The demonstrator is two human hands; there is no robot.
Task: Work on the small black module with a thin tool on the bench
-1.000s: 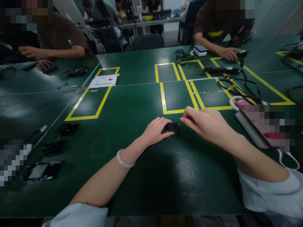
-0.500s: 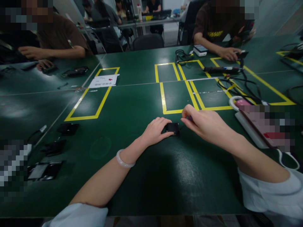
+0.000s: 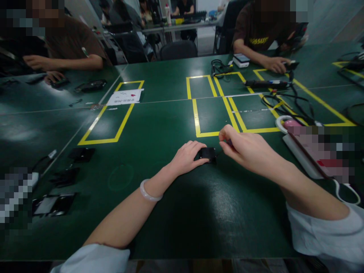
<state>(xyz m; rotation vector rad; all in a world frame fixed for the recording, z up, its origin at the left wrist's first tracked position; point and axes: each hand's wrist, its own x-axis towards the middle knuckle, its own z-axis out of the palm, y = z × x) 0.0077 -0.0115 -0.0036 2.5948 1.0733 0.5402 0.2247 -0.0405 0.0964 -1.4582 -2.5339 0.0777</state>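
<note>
A small black block-like part (image 3: 208, 154) lies on the green table, with my left hand (image 3: 190, 157) gripping its left side between thumb and fingers. Just to the right, my right hand (image 3: 241, 146) is closed in a pinch around a thin dark tool, mostly hidden by the fingers. The thin tip of that tool points left and meets or nearly meets the part's right edge.
On the left lie several black parts (image 3: 81, 154) and a white paper sheet (image 3: 125, 97). To the right are a pink-cased phone (image 3: 318, 151), a black pen-like tool (image 3: 267, 84) and tangled cables (image 3: 298, 104). Two people sit across the table.
My right hand has shifted very slightly to the right. My left hand and the black part stay where they were.
</note>
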